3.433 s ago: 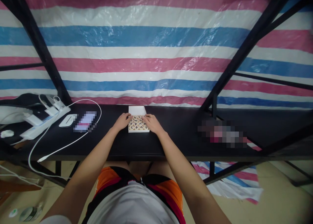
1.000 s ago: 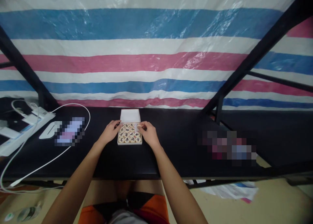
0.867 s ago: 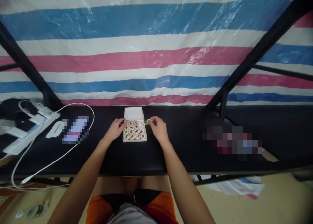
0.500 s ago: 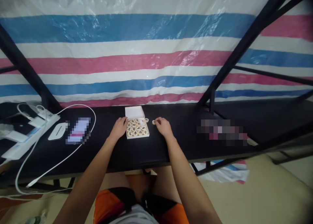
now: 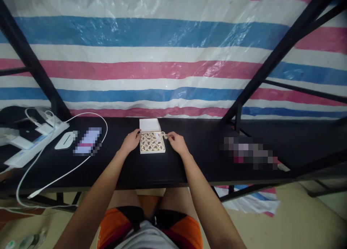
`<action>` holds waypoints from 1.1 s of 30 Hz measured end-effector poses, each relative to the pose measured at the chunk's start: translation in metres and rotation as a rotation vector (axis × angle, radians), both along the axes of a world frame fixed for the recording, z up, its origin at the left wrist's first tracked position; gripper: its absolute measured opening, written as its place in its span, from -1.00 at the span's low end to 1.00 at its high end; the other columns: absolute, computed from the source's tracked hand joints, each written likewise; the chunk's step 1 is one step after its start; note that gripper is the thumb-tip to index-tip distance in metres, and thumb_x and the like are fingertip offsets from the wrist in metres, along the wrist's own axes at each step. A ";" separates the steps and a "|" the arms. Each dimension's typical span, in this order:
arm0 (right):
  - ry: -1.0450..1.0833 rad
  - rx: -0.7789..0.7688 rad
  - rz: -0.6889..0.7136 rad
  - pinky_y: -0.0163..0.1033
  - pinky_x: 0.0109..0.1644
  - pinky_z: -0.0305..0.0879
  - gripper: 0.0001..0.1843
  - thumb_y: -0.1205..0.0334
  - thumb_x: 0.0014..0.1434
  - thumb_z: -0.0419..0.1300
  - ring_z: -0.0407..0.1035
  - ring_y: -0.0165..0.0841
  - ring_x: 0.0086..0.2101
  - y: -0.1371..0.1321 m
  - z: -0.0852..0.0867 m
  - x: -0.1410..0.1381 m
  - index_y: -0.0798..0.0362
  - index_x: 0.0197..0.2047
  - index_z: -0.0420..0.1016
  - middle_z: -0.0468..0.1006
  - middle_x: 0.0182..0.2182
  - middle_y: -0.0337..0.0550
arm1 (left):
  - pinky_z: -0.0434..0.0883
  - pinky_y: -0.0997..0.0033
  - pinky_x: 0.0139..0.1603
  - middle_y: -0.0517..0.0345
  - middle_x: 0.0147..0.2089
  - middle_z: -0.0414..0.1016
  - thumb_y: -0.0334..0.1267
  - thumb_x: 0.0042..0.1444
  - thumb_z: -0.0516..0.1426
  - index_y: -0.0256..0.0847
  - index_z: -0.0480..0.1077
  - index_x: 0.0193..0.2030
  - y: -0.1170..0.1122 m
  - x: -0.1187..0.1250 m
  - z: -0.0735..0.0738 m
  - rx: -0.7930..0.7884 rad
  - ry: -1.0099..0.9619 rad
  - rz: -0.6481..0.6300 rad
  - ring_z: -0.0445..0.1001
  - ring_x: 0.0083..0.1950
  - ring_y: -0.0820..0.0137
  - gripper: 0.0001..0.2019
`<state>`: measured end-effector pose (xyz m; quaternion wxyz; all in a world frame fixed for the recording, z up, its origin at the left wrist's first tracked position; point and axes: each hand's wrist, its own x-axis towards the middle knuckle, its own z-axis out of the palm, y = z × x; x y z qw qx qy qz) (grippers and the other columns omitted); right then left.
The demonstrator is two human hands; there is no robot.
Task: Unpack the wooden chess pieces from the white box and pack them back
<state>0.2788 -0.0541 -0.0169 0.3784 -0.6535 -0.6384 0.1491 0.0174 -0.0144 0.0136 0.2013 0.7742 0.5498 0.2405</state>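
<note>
A small white box (image 5: 152,152) of round wooden chess pieces (image 5: 151,144) lies on the black table (image 5: 151,169), with its white lid (image 5: 150,125) just behind it. My left hand (image 5: 131,141) has its fingers curled against the box's left edge, holding it. Just right of the box's far right corner, my right hand (image 5: 175,142) pinches a single chess piece (image 5: 164,135) between its fingertips. Whether that piece touches the table I cannot tell.
A white power strip (image 5: 32,144) with chargers, a white cable (image 5: 67,167), a white mouse (image 5: 65,140) and a blurred flat object (image 5: 87,142) lie at the left. Another blurred object (image 5: 249,153) lies at the right. Black frame struts (image 5: 260,75) cross a striped tarp (image 5: 162,60) behind.
My right hand took a piece out of the box, moved it right of the box, then came back toward the box's far right corner. My left hand stayed on the box.
</note>
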 end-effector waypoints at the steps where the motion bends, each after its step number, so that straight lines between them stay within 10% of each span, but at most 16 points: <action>1: -0.007 0.008 0.008 -0.26 -0.17 0.27 -0.80 0.29 0.15 0.06 0.42 -0.35 -0.34 0.000 -0.001 0.000 -0.02 -0.23 0.50 0.55 -0.38 -0.20 | 0.36 0.34 -0.05 0.00 -0.11 0.55 -0.21 0.27 -0.05 -0.18 0.32 0.16 0.000 0.000 0.000 0.001 0.005 0.002 0.52 -0.09 0.25 -0.63; 22: -0.241 0.083 0.139 -0.13 0.15 0.18 -0.51 0.51 0.06 0.00 0.33 -0.26 -0.04 0.006 -0.004 -0.007 0.02 0.02 0.48 0.49 -0.01 -0.08 | 0.27 0.26 0.21 -0.10 0.19 0.40 -0.34 0.27 -0.11 -0.30 0.32 0.22 0.004 0.003 -0.002 0.015 0.052 0.000 0.39 0.19 0.19 -0.57; 33: -0.210 0.124 0.132 -0.08 0.19 0.15 -0.56 0.50 0.04 0.03 0.28 -0.25 0.03 0.005 -0.004 -0.008 0.04 -0.03 0.49 0.38 0.10 -0.05 | 0.34 0.24 0.14 -0.12 0.02 0.49 -0.39 0.24 -0.12 -0.31 0.35 0.19 0.012 0.001 -0.014 0.139 0.118 -0.052 0.46 0.06 0.21 -0.56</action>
